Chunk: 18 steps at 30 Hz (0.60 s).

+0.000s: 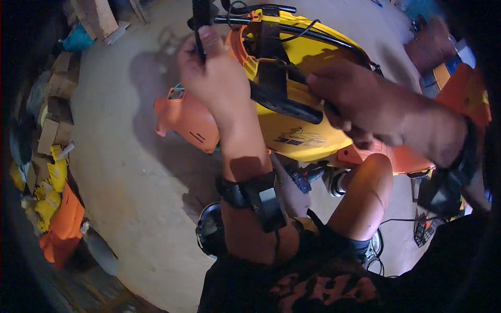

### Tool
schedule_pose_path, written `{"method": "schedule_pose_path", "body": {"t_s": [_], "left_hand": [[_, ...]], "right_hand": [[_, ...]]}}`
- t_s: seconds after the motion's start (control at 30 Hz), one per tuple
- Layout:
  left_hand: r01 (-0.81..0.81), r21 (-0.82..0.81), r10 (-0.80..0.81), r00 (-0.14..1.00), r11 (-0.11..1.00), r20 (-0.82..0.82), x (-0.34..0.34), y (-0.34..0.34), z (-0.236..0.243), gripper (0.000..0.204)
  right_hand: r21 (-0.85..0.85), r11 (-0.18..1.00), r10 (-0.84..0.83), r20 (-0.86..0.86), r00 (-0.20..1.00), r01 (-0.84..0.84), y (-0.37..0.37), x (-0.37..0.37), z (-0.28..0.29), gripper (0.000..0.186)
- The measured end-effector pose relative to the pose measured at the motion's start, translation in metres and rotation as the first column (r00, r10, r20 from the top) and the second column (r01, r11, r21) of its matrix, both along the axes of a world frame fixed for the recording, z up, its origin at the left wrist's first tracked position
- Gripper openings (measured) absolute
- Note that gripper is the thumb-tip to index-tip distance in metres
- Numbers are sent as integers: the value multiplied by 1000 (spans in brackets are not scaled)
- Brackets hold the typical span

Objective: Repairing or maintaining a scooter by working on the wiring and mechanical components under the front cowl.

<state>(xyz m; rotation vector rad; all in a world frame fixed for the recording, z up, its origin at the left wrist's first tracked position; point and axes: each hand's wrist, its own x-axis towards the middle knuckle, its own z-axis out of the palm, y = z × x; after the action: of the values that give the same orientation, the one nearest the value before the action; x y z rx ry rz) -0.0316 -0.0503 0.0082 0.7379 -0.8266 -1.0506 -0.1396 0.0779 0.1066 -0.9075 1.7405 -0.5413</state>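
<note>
In front of me stands a machine with a yellow plastic body (313, 138), orange panels (188, 120) and black tubular bars (287, 104). My left hand (214, 73) is raised at its left side, the thumb and fingers closed round an upright black bar (202, 18). At the right, my right hand (360, 104) is curled beside the black tube over the yellow body. Something dark shows under its fingers, but its kind is hidden. A thin black cable (302, 36) loops over the top of the machine.
A dark power tool (300, 180) lies on the floor below the machine. Near my left forearm is a round black container (210, 229). Cardboard boxes (57, 120) and yellow and orange parts (62, 224) line the left. A reddish-brown spool (430, 47) stands far right.
</note>
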Motion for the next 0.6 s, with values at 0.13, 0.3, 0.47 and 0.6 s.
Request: {"method": "schedule_pose_path", "body": {"t_s": [0.13,0.3,0.47,0.6], "left_hand": [[4,34,-4,1000,999,12,0,2,3,31],[49,85,-42,996,995,-82,0,7,10,27],[18,80,-15,999,997,-37,2,6,10,23],[7,31,-7,1000,1000,-16,1,7,10,22]], "right_hand": [[80,996,53,-119,992,-44,-9,-14,9,24],[-132,964,222,-71,972,-230,-2,-30,-14,29],[-245,810,303,-602,739,-532,-19,-44,-28,45],[-286,754,257,-700,667,-591,-50,-75,-24,49]]}}
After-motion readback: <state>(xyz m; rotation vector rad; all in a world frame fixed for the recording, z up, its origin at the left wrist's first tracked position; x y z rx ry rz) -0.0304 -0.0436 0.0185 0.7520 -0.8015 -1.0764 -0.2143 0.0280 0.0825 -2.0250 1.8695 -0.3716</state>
